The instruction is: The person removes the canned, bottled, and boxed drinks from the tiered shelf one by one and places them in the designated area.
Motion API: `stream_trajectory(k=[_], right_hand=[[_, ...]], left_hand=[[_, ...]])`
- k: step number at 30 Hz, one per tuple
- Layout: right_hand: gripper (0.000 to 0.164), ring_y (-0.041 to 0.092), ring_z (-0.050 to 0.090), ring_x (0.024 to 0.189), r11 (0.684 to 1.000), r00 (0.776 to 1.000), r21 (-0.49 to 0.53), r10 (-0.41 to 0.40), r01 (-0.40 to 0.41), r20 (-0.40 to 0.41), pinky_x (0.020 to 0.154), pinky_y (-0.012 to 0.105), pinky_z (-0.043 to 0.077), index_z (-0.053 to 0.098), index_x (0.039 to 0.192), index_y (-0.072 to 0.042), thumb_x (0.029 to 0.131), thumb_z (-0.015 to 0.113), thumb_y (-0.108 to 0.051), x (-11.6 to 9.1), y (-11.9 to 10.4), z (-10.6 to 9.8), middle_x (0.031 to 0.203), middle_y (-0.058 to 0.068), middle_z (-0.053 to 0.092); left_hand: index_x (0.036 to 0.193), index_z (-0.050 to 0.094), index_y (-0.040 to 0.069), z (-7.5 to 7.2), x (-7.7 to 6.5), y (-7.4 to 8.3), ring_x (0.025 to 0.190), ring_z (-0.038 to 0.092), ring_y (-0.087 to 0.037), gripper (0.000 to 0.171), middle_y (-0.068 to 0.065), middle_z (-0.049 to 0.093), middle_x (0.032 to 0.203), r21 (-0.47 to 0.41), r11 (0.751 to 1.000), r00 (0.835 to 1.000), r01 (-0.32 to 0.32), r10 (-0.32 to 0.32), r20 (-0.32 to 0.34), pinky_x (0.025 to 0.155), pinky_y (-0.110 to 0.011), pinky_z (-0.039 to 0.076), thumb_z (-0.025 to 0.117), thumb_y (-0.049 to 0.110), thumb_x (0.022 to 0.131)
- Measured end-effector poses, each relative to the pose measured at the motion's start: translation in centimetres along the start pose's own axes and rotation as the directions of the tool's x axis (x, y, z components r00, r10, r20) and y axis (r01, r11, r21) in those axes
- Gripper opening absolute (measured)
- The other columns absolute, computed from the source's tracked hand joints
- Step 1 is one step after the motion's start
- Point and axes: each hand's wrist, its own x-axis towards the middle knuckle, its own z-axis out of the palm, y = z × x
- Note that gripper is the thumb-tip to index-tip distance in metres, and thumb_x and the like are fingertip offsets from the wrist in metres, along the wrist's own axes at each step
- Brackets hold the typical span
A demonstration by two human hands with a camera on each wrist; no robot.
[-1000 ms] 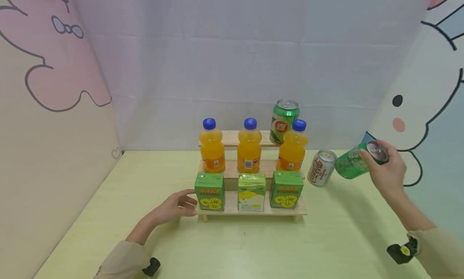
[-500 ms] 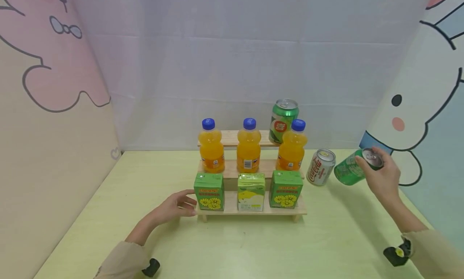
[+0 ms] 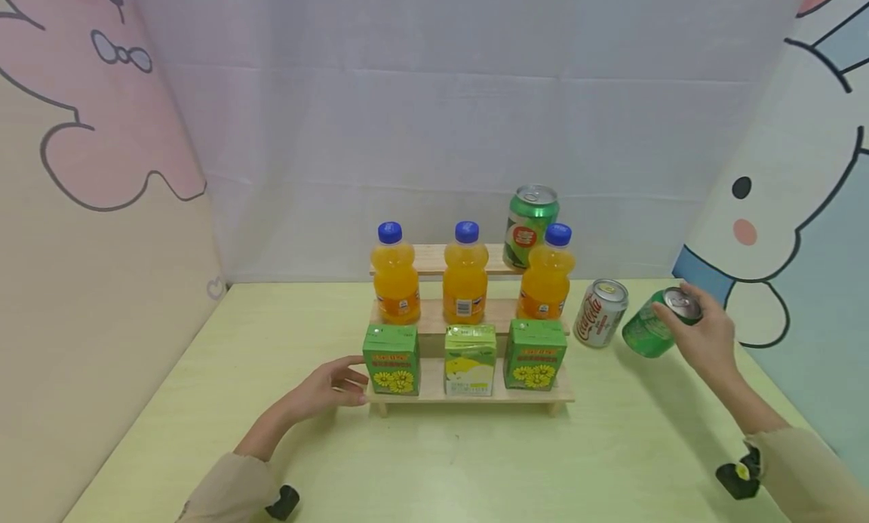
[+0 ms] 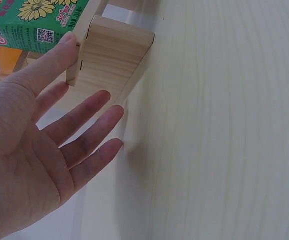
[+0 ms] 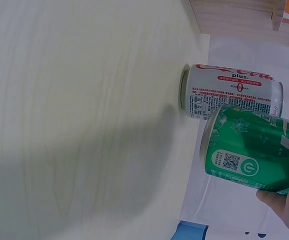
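My right hand (image 3: 706, 338) grips a green soda can (image 3: 652, 330) near its top, tilted, with its base a little above the table as the right wrist view shows. Just left of it a silver Coca-Cola can (image 3: 601, 313) stands upright on the table. My left hand (image 3: 326, 391) is at the left end of the wooden shelf (image 3: 468, 396); its thumb touches the shelf's edge beside a green drink carton (image 4: 32, 30), and the other fingers (image 4: 92, 135) are loosely extended. The right hand's fingers are mostly hidden in its wrist view.
Three drink cartons, including a pear one (image 3: 471, 364), line the lowest tier. Three orange juice bottles (image 3: 465, 278) with blue caps fill the middle tier. Another green can (image 3: 526, 225) stands at the right of the top tier. A white curtain (image 3: 421, 130) hangs behind.
My right hand has moved left and lower with the green soda can, which is less tilted now. My left hand has stayed at the shelf.
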Motion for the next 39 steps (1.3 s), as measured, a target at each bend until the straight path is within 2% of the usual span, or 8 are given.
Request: stream_trajectory(k=[6,12,22,25,29,32,34,39], right_hand=[[0.058,0.045,0.046,0.108,1.000,1.000,-0.030,0.010,-0.010,0.026,0.076,0.009,0.031,0.041,0.131,0.005,0.085,0.064,-0.022,-0.4,1.0,0.1,0.125,0.030,0.046],[0.053,0.037,0.048,0.100,0.999,1.000,-0.034,-0.014,0.015,0.018,0.069,0.008,0.030,0.048,0.126,0.005,0.083,0.066,-0.021,-0.7,1.9,0.7,0.119,0.027,0.052],[0.055,0.043,0.048,0.105,0.998,0.998,-0.061,0.012,-0.009,0.054,0.074,0.018,0.035,0.046,0.126,0.006,0.084,0.065,-0.023,-1.2,2.2,0.9,0.121,0.029,0.050],[0.055,0.043,0.048,0.105,0.998,0.998,-0.065,0.013,-0.010,0.058,0.077,0.027,0.038,0.046,0.127,0.006,0.084,0.064,-0.023,-1.3,2.2,0.9,0.120,0.030,0.050],[0.056,0.045,0.047,0.106,0.998,0.997,-0.064,0.020,-0.016,0.069,0.081,0.048,0.038,0.044,0.128,0.007,0.085,0.064,-0.023,-1.3,2.4,0.9,0.121,0.031,0.048],[0.057,0.047,0.046,0.107,0.998,0.996,-0.056,0.020,-0.016,0.083,0.081,0.053,0.036,0.043,0.128,0.007,0.085,0.063,-0.023,-1.3,2.4,0.9,0.121,0.033,0.047],[0.057,0.047,0.045,0.106,0.998,0.996,-0.055,0.018,-0.013,0.092,0.079,0.053,0.037,0.043,0.129,0.008,0.085,0.063,-0.024,-1.3,2.3,0.9,0.122,0.033,0.047],[0.057,0.045,0.047,0.104,0.998,0.994,-0.066,-0.004,0.012,0.113,0.070,0.032,0.037,0.044,0.127,0.008,0.085,0.064,-0.024,-1.4,2.2,0.9,0.121,0.033,0.047]], left_hand=[[0.135,0.032,-0.006,0.1,0.0,0.0,0.098,0.059,-0.030,0.070,-0.024,0.056,0.114,-0.009,1.000,1.000,0.002,-0.002,0.005,0.082,-0.038,0.050,0.070,0.018,0.080],[0.135,0.033,-0.005,0.0,0.0,0.1,0.099,0.059,-0.030,0.070,-0.024,0.056,0.114,0.013,1.000,1.000,0.001,-0.001,0.005,0.083,-0.039,0.049,0.069,0.020,0.081],[0.135,0.032,-0.005,0.0,0.0,0.3,0.099,0.058,-0.030,0.070,-0.024,0.056,0.115,0.011,1.000,1.000,-0.006,0.005,0.008,0.083,-0.040,0.049,0.069,0.020,0.081],[0.135,0.032,-0.006,0.0,0.0,0.2,0.099,0.058,-0.031,0.070,-0.024,0.055,0.115,0.010,1.000,1.000,-0.007,0.007,0.009,0.083,-0.040,0.049,0.069,0.020,0.081],[0.135,0.032,-0.005,0.0,0.0,0.2,0.099,0.058,-0.031,0.070,-0.024,0.056,0.115,0.011,1.000,1.000,-0.007,0.007,0.006,0.083,-0.039,0.049,0.069,0.020,0.081],[0.135,0.033,-0.005,0.0,0.0,0.2,0.099,0.058,-0.031,0.070,-0.024,0.056,0.115,0.009,1.000,1.000,-0.005,0.005,0.003,0.083,-0.040,0.049,0.069,0.020,0.081],[0.135,0.032,-0.005,0.0,0.0,0.2,0.098,0.059,-0.030,0.070,-0.024,0.056,0.115,0.007,1.000,1.000,-0.003,0.003,0.004,0.083,-0.040,0.049,0.069,0.020,0.081],[0.135,0.033,-0.005,0.0,0.0,0.2,0.098,0.059,-0.030,0.070,-0.024,0.056,0.115,0.007,1.000,1.000,-0.008,0.008,0.004,0.083,-0.040,0.049,0.069,0.020,0.081]])
